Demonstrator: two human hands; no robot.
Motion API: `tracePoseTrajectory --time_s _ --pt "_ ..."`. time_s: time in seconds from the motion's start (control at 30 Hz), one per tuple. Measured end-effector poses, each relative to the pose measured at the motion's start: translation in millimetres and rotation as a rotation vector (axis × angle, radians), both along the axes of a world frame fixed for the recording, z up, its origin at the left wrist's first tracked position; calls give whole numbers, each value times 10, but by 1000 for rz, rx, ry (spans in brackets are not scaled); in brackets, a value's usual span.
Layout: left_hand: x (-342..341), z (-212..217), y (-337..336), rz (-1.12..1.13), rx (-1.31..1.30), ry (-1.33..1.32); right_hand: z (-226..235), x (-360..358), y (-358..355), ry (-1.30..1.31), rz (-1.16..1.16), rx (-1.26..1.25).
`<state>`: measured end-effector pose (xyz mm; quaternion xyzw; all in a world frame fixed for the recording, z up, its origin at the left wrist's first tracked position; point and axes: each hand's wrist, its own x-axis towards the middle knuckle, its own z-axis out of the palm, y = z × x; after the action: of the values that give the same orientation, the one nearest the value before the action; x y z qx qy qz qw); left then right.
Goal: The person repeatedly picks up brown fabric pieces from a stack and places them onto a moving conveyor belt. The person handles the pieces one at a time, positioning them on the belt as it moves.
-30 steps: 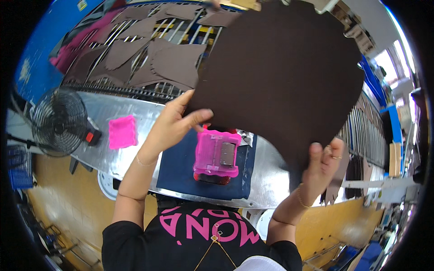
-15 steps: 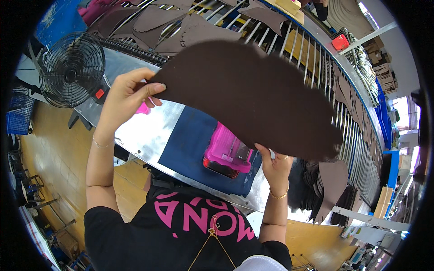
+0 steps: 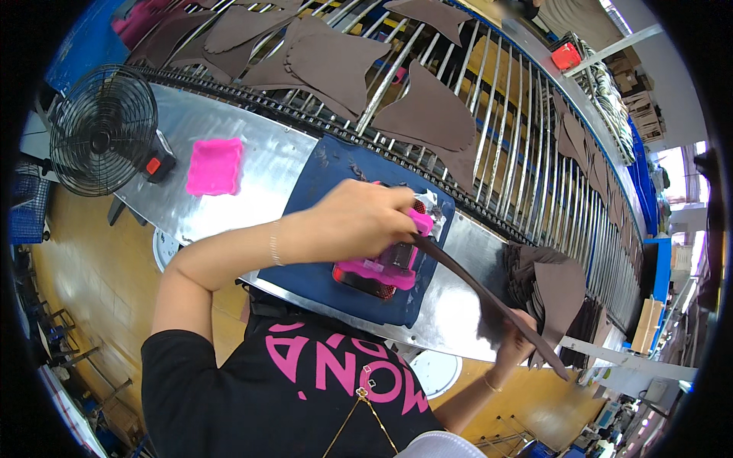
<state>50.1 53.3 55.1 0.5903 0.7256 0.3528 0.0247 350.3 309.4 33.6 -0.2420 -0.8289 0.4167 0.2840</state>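
Hands [image 3: 355,217] [image 3: 515,347], two, hold one brown sheet [image 3: 479,288]; one table [image 3: 263,141] bears two pink objects [image 3: 214,166] [image 3: 369,269].

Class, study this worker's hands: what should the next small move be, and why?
Perhaps guide the edge of the brown piece onto the roller in the pink tray: the left hand grips one end near the tray, the right hand supports it farther along, and the piece shows nearly edge-on.
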Motion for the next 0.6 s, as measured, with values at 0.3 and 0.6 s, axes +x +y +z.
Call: tracePoseTrajectory --time_s 0.3,0.6 --pt "-267 340 129 183 308 -175 1150 -298 251 -31 -251 175" --pt "-692 -559 -817 663 653 -682 495 -3640 551 56 277 -355"
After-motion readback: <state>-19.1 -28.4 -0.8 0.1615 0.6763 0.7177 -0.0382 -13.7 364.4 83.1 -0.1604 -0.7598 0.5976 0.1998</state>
